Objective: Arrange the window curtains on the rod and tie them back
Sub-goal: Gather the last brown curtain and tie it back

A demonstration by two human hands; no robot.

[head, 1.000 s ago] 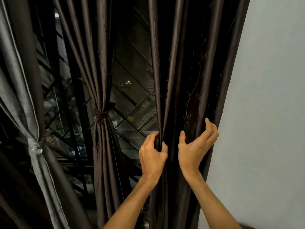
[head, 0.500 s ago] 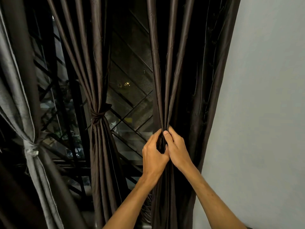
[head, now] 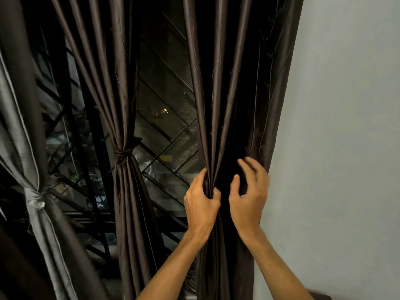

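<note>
The left hand (head: 201, 202) grips the gathered folds of the curtain (head: 236, 83) between curled fingers and thumb, while the right hand (head: 249, 195) hovers just beside, its blurred fingers loosely spread, holding nothing.

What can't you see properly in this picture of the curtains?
Curtain rod: head view, cut off above the top edge.
Right hand: head view, fingers motion-blurred, so contact with the right curtain is unclear.
Left hand: head view, fingertips buried in the gathered folds it grips.
Curtain hems: head view, cut off by the bottom edge.
</note>
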